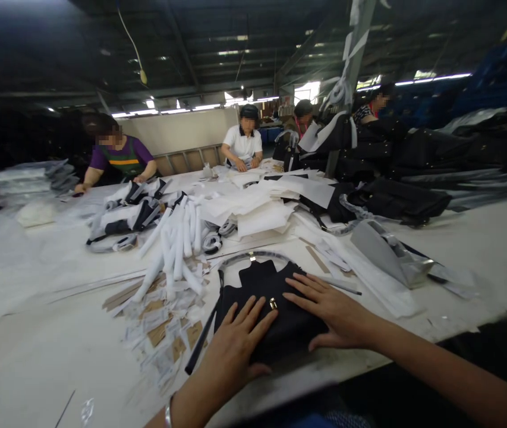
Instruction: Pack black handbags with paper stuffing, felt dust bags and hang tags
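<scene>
A black bag [289,333] lay flat on the white worktop [79,327], near its front edge and right before the person. A gold clasp [273,303] sat on its face, and a dark flap [257,273] stuck out at its far side. Beyond the flap arched a handle [271,257] in clear wrapping.

The left hand [239,342] rested on the bag's left part, its grip flattened, fingers spread and clasping nothing; one fingertip was just beside the clasp. The right hand [333,309] lay over the right part, likewise palm down, with fingers fanned and nothing held. A silvery bracelet [168,413] circled the left wrist.

A black strip [202,345] slanted along the bag's left side. Farther left were scattered small packets and brown cards [164,333], with a heap of white rolls [179,238] behind them. White sheets [262,202] were piled beyond the handle, and a clear-wrapped grey piece [387,252] lay to the right.

Across the worktop, a person in a white shirt [242,142] and another in a purple top [123,156] bent over it.
</scene>
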Action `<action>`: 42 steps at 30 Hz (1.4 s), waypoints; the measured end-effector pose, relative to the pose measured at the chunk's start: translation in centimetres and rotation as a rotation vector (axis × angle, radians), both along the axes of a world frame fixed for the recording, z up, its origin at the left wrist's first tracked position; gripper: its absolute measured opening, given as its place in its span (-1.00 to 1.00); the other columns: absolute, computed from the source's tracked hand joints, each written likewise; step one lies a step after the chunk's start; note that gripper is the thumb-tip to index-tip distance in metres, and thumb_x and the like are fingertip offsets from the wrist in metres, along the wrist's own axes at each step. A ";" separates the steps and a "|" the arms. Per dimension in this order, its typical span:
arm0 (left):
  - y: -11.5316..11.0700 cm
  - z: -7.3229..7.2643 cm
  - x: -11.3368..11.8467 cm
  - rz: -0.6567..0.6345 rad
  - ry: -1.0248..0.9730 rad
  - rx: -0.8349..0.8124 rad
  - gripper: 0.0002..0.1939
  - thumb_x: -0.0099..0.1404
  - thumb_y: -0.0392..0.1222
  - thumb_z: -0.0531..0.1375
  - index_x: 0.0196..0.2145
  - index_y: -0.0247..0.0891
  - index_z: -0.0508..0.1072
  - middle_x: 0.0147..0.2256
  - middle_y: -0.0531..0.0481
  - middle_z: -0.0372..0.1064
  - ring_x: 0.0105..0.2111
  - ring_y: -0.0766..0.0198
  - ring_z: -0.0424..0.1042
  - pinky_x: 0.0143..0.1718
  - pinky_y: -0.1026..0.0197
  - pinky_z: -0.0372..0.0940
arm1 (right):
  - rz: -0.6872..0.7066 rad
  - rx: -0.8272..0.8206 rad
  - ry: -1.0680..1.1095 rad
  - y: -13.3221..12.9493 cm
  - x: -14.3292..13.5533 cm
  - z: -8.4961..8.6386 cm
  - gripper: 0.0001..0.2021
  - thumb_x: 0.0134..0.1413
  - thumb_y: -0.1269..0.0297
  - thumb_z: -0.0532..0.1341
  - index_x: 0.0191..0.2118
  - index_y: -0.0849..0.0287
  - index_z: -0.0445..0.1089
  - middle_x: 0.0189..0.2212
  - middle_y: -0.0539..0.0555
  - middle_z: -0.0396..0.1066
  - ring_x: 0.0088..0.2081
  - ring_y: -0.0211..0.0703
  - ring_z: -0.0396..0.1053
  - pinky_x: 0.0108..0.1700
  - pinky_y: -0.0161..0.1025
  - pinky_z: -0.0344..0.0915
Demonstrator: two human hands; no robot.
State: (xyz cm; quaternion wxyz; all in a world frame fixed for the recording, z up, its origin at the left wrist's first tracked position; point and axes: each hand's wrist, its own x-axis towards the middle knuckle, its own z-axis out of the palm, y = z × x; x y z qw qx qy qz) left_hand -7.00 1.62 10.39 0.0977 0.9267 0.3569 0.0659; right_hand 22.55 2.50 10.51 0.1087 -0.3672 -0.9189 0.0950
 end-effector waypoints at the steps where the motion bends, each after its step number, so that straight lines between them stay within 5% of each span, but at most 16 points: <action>1: 0.0 -0.8 0.2 0.011 0.059 0.020 0.11 -0.01 -0.05 0.48 0.36 0.07 -0.03 0.37 -0.14 -0.07 0.33 -0.17 0.00 0.23 -0.32 0.08 | 0.007 -0.004 -0.008 0.1 0.0 -0.5 -0.01 -0.08 -0.10 0.40 0.41 0.07 -0.03 0.41 0.22 -0.14 0.40 0.26 -0.22 0.35 0.24 -0.14; 6: -0.5 -4.7 -0.6 0.035 0.175 0.138 -0.17 0.29 -0.45 0.16 0.34 0.21 -0.01 0.30 0.00 0.12 0.25 -0.03 0.21 0.15 -0.16 0.27 | 0.040 0.020 -0.056 0.1 -0.1 -4.0 -0.24 0.08 0.29 0.33 0.37 -0.02 0.06 0.34 0.13 0.09 0.36 0.17 -0.02 0.34 0.20 -0.07; 10: -0.8 -5.1 -1.1 0.030 0.196 0.176 -0.19 0.27 -0.57 0.06 0.32 0.15 0.07 0.27 0.06 0.18 0.23 0.02 0.25 0.14 -0.11 0.29 | 0.033 0.021 -0.050 -0.1 -0.2 -5.2 -0.32 0.09 0.53 0.17 0.33 -0.03 0.16 0.29 0.09 0.20 0.32 0.09 0.08 0.31 0.18 0.00; 13: -0.8 -3.4 -0.6 0.050 0.224 0.085 -0.28 0.29 -0.43 0.19 0.30 0.07 0.14 0.26 0.02 0.19 0.20 -0.04 0.28 0.14 -0.17 0.29 | 0.034 -0.046 -0.066 -0.3 -0.6 -3.5 -0.31 0.05 0.38 0.27 0.33 0.05 0.17 0.28 0.15 0.20 0.32 0.13 0.09 0.33 0.19 -0.04; 17: -0.8 -1.6 0.6 0.102 0.139 0.056 -0.08 0.15 0.14 0.35 0.35 0.01 0.03 0.27 -0.14 0.18 0.23 -0.18 0.22 0.15 -0.30 0.22 | -0.003 -0.078 -0.101 -0.2 -1.9 -0.9 -0.10 -0.04 -0.10 0.37 0.34 0.25 0.14 0.28 0.33 0.18 0.31 0.25 0.07 0.34 0.22 -0.09; 20: -0.9 -2.1 1.1 0.109 0.097 0.133 -0.14 0.22 0.18 0.29 0.36 0.04 0.01 0.26 -0.17 0.21 0.22 -0.13 0.25 0.14 -0.21 0.27 | -0.002 -0.028 -0.118 0.1 -2.6 -1.0 -0.15 -0.01 -0.07 0.37 0.31 0.28 0.18 0.26 0.34 0.21 0.30 0.22 0.11 0.33 0.17 -0.03; 25: -0.6 -4.6 0.8 0.083 0.092 0.349 -0.39 0.37 -0.22 0.18 0.31 0.06 0.13 0.21 -0.12 0.29 0.16 -0.03 0.35 0.09 -0.04 0.35 | -0.024 0.186 -0.131 0.1 -2.7 -3.8 -0.41 0.13 0.30 0.28 0.28 0.17 0.23 0.23 0.25 0.28 0.25 0.19 0.21 0.27 0.24 0.08; 32: 0.4 -7.4 0.1 0.066 0.046 0.522 -0.45 0.43 -0.36 0.00 0.31 0.01 0.15 0.25 -0.10 0.23 0.21 -0.01 0.28 0.13 -0.11 0.29 | -0.038 0.387 -0.105 0.5 -2.7 -8.1 -0.43 0.21 0.55 0.04 0.33 0.16 0.15 0.28 0.21 0.20 0.28 0.20 0.15 0.20 0.25 0.19; 38: -1.1 -5.3 -0.8 -0.042 0.068 0.453 -0.46 0.47 -0.35 -0.10 0.32 0.05 0.08 0.15 0.01 0.37 0.08 0.18 0.43 0.08 0.02 0.35 | 0.027 0.270 -0.051 -1.7 -1.8 -6.2 -0.47 0.22 0.51 0.08 0.29 0.10 0.23 0.19 0.17 0.34 0.23 0.11 0.25 0.21 0.17 0.22; 42: -2.8 -4.1 -1.3 -0.217 0.105 0.417 -0.46 0.47 -0.30 -0.08 0.35 -0.05 0.05 0.15 -0.09 0.37 0.08 0.14 0.43 0.05 0.05 0.37 | 0.072 0.095 -0.083 -4.4 -1.2 -4.8 -0.38 0.20 0.50 0.09 0.36 0.08 0.08 0.28 0.17 0.21 0.30 0.07 0.14 0.29 0.16 0.11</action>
